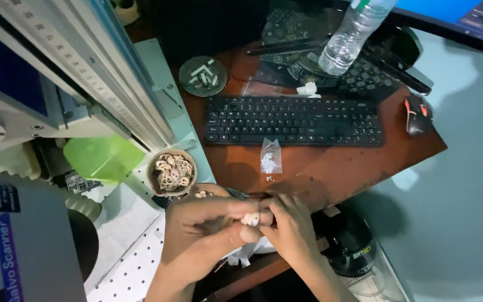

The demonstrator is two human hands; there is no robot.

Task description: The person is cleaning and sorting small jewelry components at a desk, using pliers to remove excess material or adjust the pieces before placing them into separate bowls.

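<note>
Both hands are brought together just below the desk edge, and a small pale ring-shaped piece (251, 218) is pinched between them. Left hand (208, 229) is curled narrow, its thumb and forefinger closed on the piece; right hand (292, 229) is pressed against it from the other side, fingertips closed on the same piece, with what looks like a thin dark tool projecting leftward above the knuckles, though its kind cannot be told. A small bowl (172, 171) filled with similar pale pieces is seen just beside the left hand, near a green translucent cover (103, 158) of the machine. A little clear bag (270, 156) of tiny white bits is laid on the wooden desk (331, 168), below a black keyboard (293, 121).

Judged from this, a fine fitting or assembly step on one piece is in hand. A steady pinch and exact alignment of the fingertips would be called for next, since the piece is small and easily dropped.
</note>
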